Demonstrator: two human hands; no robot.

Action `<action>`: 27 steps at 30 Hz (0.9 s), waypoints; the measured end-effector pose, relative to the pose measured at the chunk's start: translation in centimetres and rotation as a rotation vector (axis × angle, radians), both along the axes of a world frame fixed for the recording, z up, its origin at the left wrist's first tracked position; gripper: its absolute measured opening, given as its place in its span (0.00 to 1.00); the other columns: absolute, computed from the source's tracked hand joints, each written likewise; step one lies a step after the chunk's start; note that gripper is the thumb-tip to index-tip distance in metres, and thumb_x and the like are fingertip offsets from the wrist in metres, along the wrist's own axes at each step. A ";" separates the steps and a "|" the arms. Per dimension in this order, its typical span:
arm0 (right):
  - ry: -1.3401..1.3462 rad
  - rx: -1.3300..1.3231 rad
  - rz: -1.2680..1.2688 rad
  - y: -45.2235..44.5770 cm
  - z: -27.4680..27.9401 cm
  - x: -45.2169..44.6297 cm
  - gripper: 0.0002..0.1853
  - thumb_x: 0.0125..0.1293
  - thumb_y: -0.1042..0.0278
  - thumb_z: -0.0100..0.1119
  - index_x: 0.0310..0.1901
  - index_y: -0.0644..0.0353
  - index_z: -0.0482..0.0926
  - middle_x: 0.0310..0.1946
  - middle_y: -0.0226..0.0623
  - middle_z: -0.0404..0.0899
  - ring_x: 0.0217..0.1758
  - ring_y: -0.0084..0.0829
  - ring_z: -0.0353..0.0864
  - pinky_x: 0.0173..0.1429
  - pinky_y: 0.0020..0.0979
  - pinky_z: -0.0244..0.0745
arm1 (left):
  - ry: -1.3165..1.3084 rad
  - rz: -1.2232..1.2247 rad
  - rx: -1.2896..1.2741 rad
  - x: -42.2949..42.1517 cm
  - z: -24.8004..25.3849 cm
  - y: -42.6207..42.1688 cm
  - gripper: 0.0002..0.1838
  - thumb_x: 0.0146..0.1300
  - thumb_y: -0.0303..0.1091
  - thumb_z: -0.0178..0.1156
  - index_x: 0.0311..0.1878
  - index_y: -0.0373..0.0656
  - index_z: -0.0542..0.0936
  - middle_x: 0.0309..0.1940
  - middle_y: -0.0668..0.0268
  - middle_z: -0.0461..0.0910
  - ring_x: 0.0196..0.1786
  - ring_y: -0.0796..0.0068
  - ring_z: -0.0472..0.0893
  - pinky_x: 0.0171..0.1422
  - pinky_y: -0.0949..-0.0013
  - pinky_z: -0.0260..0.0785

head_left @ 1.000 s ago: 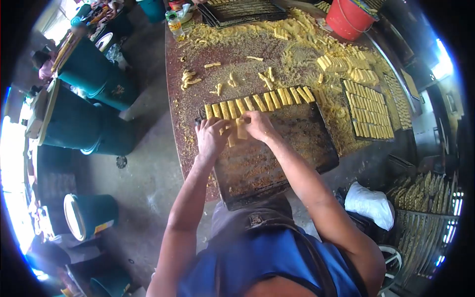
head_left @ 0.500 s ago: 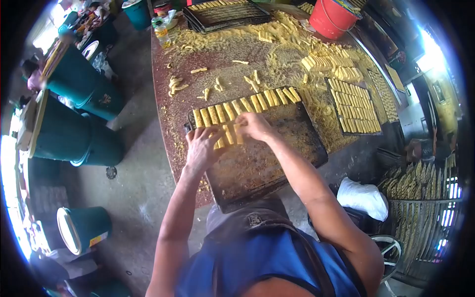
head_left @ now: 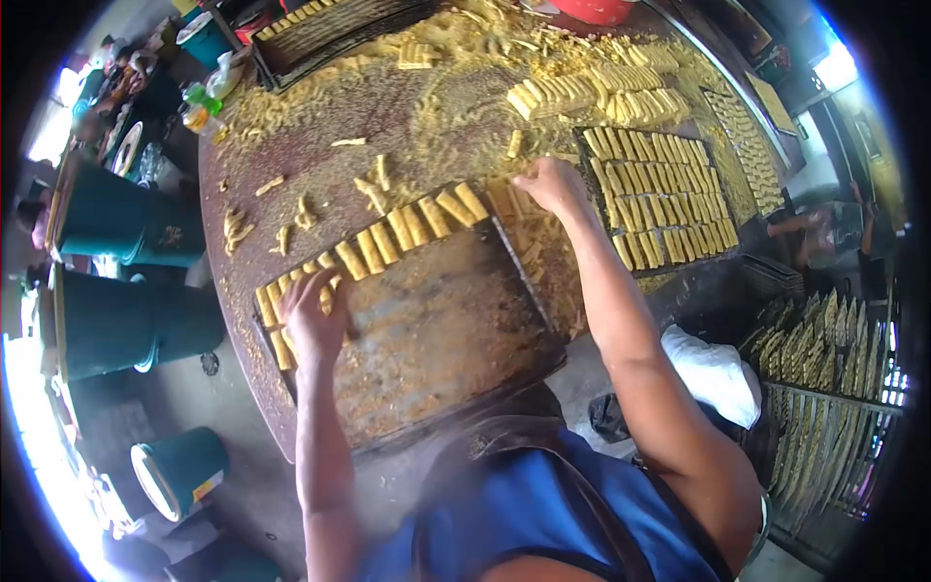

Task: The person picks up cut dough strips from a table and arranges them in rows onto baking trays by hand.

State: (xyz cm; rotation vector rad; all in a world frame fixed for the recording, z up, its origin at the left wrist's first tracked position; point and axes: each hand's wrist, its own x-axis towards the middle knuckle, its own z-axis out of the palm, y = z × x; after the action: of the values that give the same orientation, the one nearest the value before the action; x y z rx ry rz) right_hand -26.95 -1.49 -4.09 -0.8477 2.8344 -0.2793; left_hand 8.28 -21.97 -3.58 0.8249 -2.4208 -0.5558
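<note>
A dark baking tray (head_left: 436, 330) lies at the table's near edge, with a row of yellow dough sticks (head_left: 407, 227) along its far side and a few sticks starting a second row at the left. My left hand (head_left: 312, 315) is over the tray's left end, fingers bent around dough pieces there; what it grips is partly hidden. My right hand (head_left: 553, 184) is beyond the tray's far right corner, above the crumb-covered table, its fingers pinched together; anything between them is too small to name. Right of it sits a full tray of sticks (head_left: 664, 194).
Piled dough sticks (head_left: 553, 95) lie behind the full tray. Loose pieces (head_left: 373, 189) are scattered on the table (head_left: 291, 145). A red bucket (head_left: 592, 8), stacked trays (head_left: 339, 39) and a bottle (head_left: 202, 121) stand farther back. Green bins (head_left: 145, 315) line the left.
My right hand has left the tray's row and moved right, past its corner. My left hand stays at the left end. The view has turned and shifted rightward.
</note>
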 end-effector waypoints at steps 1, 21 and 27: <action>-0.208 -0.015 -0.072 -0.2 0.6 0.0 0.14 0.64 0.53 0.67 0.29 0.55 0.81 0.19 0.32 0.79 0.19 0.19 0.73 0.27 0.28 0.73 | 0.014 -0.093 -0.027 -4.0 0.7 1.1 0.14 0.58 0.40 0.70 0.47 0.50 0.87 0.42 0.66 0.85 0.49 0.62 0.81 0.62 0.57 0.64; -0.674 -0.226 0.023 2.0 2.4 -8.9 0.12 0.71 0.67 0.58 0.52 0.58 0.82 0.41 0.43 0.85 0.49 0.28 0.85 0.46 0.30 0.82 | -0.547 -0.382 0.502 -33.1 -4.4 5.4 0.27 0.56 0.45 0.75 0.57 0.46 0.81 0.50 0.61 0.86 0.45 0.72 0.85 0.49 0.67 0.80; -0.148 0.069 0.311 4.0 -4.5 -12.4 0.15 0.72 0.77 0.47 0.57 0.68 0.75 0.62 0.66 0.70 0.56 0.54 0.82 0.59 0.45 0.80 | -0.443 -0.203 0.563 -35.9 -1.9 5.6 0.30 0.61 0.58 0.68 0.56 0.44 0.80 0.47 0.63 0.86 0.41 0.73 0.84 0.46 0.65 0.80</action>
State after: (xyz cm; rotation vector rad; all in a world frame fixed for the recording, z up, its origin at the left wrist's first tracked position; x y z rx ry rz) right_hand -39.32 2.55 -8.60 -1.1804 2.5146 -0.1909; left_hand -27.61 -16.35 -5.49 1.0126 -2.8084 -1.2927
